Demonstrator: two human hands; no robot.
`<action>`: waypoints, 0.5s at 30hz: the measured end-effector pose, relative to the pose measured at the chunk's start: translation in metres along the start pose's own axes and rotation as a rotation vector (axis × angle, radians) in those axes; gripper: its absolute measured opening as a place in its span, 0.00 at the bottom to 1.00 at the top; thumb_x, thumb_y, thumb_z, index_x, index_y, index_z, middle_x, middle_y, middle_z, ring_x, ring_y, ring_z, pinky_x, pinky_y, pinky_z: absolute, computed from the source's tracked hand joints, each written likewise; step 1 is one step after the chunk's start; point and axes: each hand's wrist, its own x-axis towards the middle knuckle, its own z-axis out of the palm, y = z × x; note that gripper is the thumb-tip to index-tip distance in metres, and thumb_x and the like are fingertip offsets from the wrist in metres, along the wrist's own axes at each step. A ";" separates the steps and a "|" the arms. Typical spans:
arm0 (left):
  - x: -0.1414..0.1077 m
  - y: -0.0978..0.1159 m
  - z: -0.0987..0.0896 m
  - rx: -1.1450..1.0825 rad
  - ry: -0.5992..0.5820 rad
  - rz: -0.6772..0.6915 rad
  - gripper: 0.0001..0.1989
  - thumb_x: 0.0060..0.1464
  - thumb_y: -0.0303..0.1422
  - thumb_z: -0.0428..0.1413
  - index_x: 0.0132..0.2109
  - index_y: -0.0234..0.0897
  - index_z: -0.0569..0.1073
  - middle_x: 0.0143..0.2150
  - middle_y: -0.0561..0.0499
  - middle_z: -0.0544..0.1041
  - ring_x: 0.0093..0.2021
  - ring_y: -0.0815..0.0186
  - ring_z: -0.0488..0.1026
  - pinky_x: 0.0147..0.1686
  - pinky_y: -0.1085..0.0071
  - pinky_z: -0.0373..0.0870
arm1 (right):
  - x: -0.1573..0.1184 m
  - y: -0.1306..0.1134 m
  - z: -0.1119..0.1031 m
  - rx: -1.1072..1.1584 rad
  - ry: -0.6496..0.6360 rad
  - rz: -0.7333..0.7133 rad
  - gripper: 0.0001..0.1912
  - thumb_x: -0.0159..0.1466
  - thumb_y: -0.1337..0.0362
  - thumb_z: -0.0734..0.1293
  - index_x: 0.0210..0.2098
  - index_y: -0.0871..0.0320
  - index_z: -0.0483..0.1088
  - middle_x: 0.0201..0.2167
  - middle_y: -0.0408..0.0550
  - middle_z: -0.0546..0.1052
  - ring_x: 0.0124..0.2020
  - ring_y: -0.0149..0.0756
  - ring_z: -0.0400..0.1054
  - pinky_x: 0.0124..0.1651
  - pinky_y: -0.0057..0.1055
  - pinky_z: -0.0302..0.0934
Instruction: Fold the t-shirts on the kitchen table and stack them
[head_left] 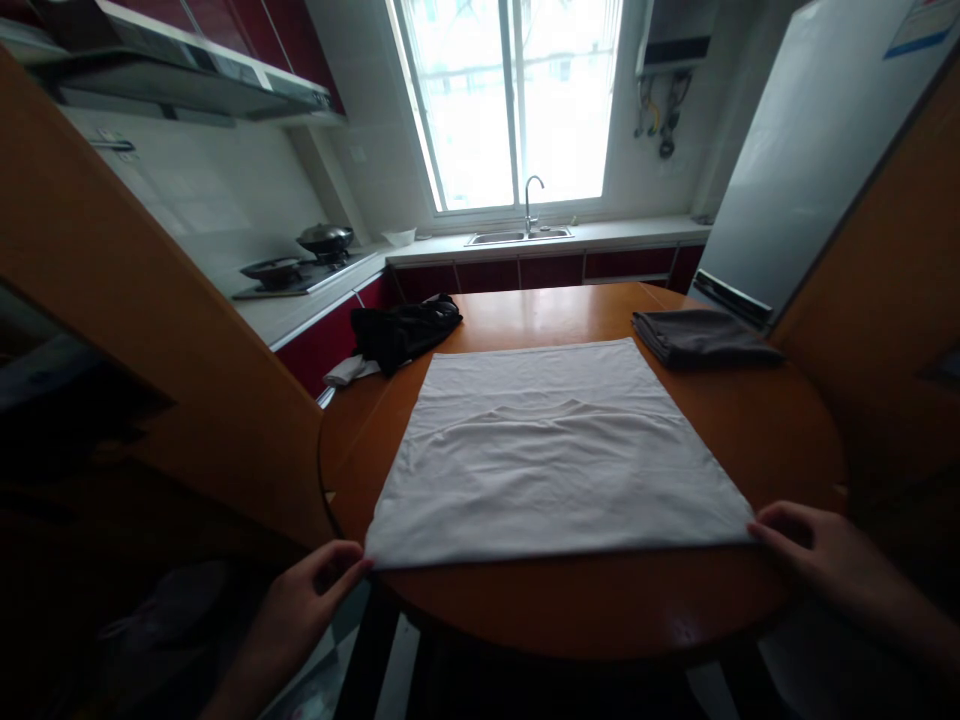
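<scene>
A white T-shirt (555, 490) lies flat on the round wooden table (585, 610), folded over on itself with its neckline showing across the middle. At its near left corner, my left hand (319, 590) pinches the cloth between thumb and fingers. My right hand (817, 550) grips the near right corner in the same way. Between the two hands the near folded edge runs almost straight, and the upper layer has light wrinkles.
Dark folded cloth (701, 337) rests at the table's far right. A crumpled black garment (405, 330) lies at the far left, with something white beneath it. Beyond are the counter with a sink (517, 237), a stove with pans (324, 238), and a fridge (817, 140) at right.
</scene>
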 end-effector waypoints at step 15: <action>-0.008 -0.038 0.018 -0.095 0.223 0.347 0.26 0.50 0.62 0.57 0.30 0.43 0.77 0.31 0.49 0.78 0.33 0.59 0.77 0.35 0.69 0.76 | -0.031 0.006 0.011 0.180 0.340 -0.077 0.15 0.50 0.42 0.70 0.23 0.45 0.78 0.39 0.47 0.81 0.40 0.56 0.77 0.45 0.49 0.73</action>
